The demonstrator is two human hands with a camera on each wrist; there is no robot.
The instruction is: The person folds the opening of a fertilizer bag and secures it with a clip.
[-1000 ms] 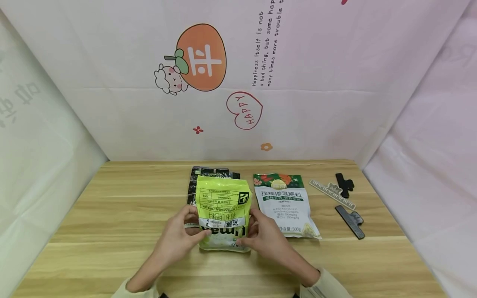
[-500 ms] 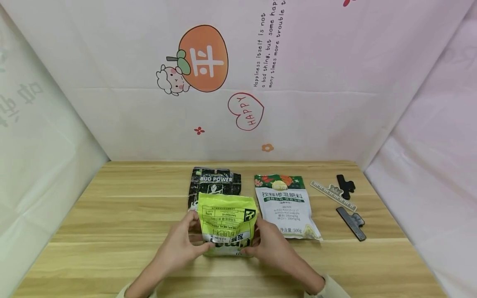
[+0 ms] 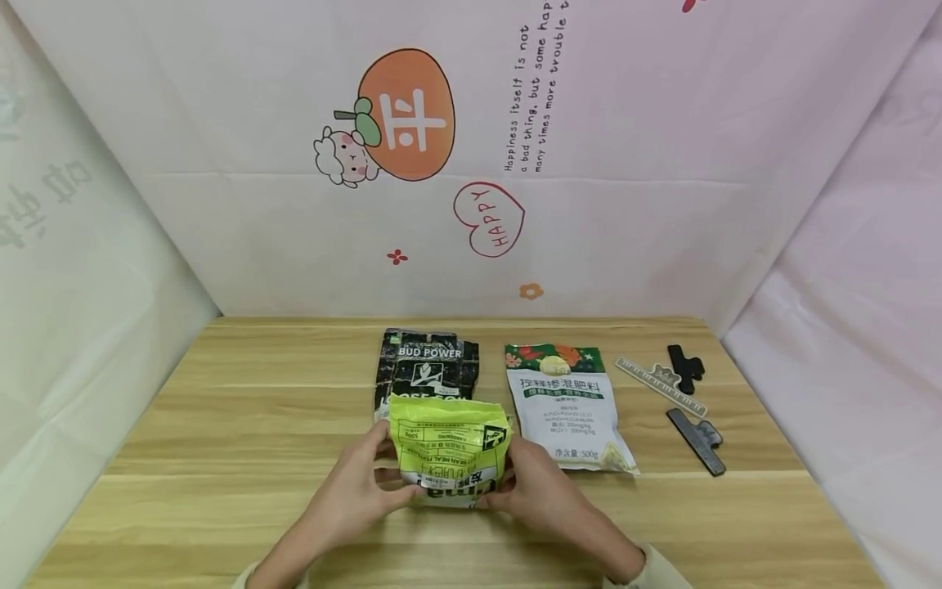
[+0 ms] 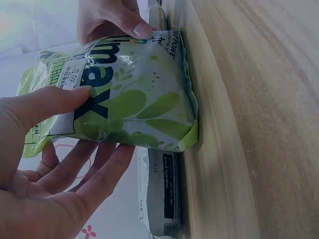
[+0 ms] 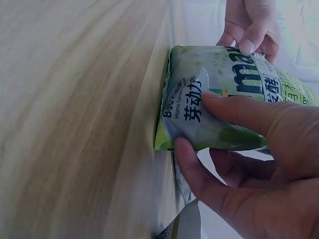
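A lime-green and white fertilizer bag (image 3: 452, 442) stands near the front middle of the table, its print upside down in the head view. Its top edge looks crinkled. My left hand (image 3: 356, 483) holds its left side, with the thumb on the printed front and the fingers round the side. On the other side my right hand (image 3: 540, 487) grips it the same way. In the left wrist view the lower edge of the bag (image 4: 144, 104) is right at the wooden tabletop. A black fertilizer bag (image 3: 427, 372) lies just behind, its lower part hidden by the green one.
A white fertilizer bag (image 3: 570, 417) with a green top lies to the right, close to my right hand. Beyond it are a black clip (image 3: 684, 368), a clear ruler-like clip (image 3: 660, 384) and a dark grey clip (image 3: 695, 442). A printed white cloth (image 3: 611, 245) hangs behind the table.
The top of the green bag has come down towards me, uncovering more of the black bag behind. Both hands have kept their hold and shifted slightly closer to me.
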